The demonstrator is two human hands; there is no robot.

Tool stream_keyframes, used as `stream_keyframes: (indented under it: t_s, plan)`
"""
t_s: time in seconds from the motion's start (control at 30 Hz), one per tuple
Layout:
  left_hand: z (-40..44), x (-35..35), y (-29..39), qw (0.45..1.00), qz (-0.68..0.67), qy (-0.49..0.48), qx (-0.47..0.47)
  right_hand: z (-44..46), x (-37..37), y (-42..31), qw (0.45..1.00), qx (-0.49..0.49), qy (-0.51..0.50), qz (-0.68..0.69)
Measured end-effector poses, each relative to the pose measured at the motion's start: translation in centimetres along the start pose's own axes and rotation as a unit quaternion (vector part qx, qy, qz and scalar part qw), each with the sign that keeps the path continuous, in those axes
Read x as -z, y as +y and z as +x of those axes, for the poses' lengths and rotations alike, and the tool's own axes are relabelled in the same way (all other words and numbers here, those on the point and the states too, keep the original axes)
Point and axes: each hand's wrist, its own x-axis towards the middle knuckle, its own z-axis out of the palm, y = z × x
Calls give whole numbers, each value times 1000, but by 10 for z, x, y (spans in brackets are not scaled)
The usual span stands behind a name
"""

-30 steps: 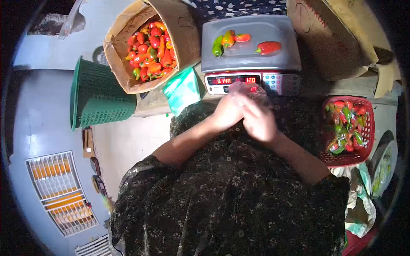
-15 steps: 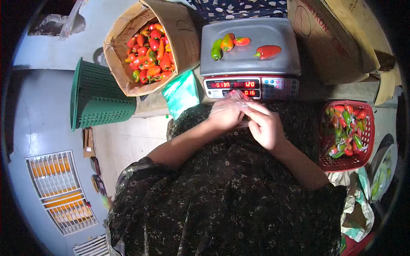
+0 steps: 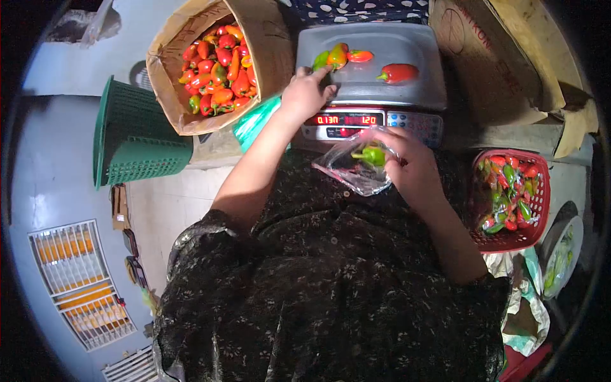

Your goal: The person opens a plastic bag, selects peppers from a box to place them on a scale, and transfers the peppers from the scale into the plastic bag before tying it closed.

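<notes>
My left hand [image 3: 304, 97] reaches onto the scale's metal pan [image 3: 356, 89], fingers apart, its fingertips at a green pepper [image 3: 320, 60] that they partly cover. Beside that pepper lie a green-and-orange pepper [image 3: 338, 56] and an orange-red one [image 3: 360, 56]; a red pepper [image 3: 399, 73] rests farther right. In front of the scale, my right hand [image 3: 410, 162] grips a clear plastic bag [image 3: 340, 165] by its right side. The bag's mouth gapes toward the left, and a light green pepper [image 3: 371, 155] shows inside it.
A paper sack [image 3: 267, 57] of red and orange peppers leans at left, above a green basket [image 3: 143, 140]. Green plastic [image 3: 254, 124] lies near the scale. At right are a red basket [image 3: 509, 242] of bagged peppers, a cardboard box [image 3: 490, 70] and a plate [image 3: 563, 254].
Both hands were together at the bag. My left hand has let go and moved up-left to the scale pan, while the bag has spread wide in my right hand.
</notes>
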Motion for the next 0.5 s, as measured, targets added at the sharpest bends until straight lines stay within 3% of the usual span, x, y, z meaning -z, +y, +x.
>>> stream_keyframes:
  t_s: [0.23, 0.37, 0.47, 0.5]
  plan:
    - [1, -20, -12, 995, -76, 71, -4, -1, 14, -13, 997, -63, -18, 50]
    - [-15, 11, 0, 968, -181, 173, -26, -1, 14, -11, 995, -93, -29, 39]
    - [-57, 67, 21, 927, -368, 61, -30, -2, 13, -5, 998, -63, -7, 17]
    - [-69, 87, 28, 932, -350, -5, -92, -1, 12, -8, 998, -57, -4, 11]
